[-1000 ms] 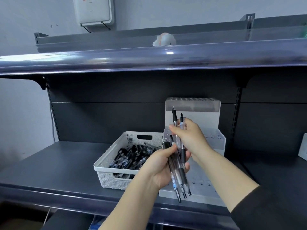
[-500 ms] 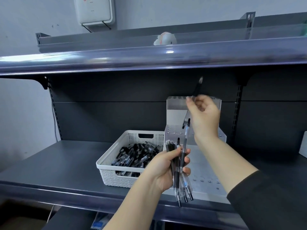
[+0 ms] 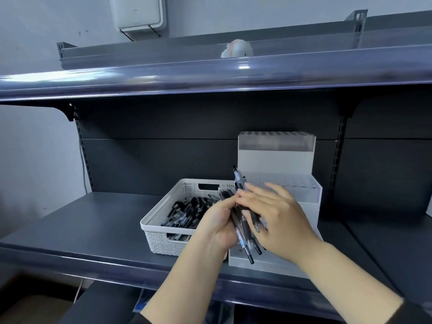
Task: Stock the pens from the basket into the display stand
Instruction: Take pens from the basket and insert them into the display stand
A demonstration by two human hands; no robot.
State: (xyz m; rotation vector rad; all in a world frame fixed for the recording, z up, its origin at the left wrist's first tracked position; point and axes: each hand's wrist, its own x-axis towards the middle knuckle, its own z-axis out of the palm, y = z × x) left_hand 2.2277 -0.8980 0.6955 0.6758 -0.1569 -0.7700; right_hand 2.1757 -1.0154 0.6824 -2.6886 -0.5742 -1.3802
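Left hand [image 3: 216, 226] grips pen bundle [image 3: 243, 220]; right hand [image 3: 278, 217] pinches bundle; basket [image 3: 163, 239] touching stand [image 3: 275, 157]

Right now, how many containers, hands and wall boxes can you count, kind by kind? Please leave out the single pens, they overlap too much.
White basket: 1
Display stand: 1
Hands, left hand and right hand: 2
Bunch of pens held in the hands: 1
White wall box: 1
Round white thing on the top shelf: 1
Total: 7
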